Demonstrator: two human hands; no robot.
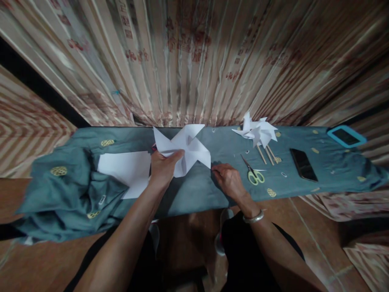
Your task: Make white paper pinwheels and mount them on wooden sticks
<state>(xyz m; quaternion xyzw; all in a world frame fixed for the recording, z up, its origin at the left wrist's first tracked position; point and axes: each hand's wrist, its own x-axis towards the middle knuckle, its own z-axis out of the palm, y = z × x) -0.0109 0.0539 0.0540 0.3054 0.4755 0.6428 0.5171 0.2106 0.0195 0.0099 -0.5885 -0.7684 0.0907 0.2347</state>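
A white paper pinwheel (190, 150) with pointed, folded blades is held up over the cloth-covered table. My left hand (164, 166) is closed on its left side, the thumb pressing near the middle of the paper. My right hand (229, 180) is beside the lowest right blade tip, fingers curled together; whether they pinch that tip or something small cannot be seen. Left of the pinwheel lies a stack of white paper (135, 168). Scissors (253, 173) with pale green handles lie to the right of my right hand, blades pointing away.
Several finished white pinwheels (258, 132) on wooden sticks (269, 154) lie at the back right. A dark phone (303, 164) and a blue-framed tablet (347, 136) are farther right. Bunched green cloth (69, 190) covers the left end; a patterned curtain (188, 61) hangs behind.
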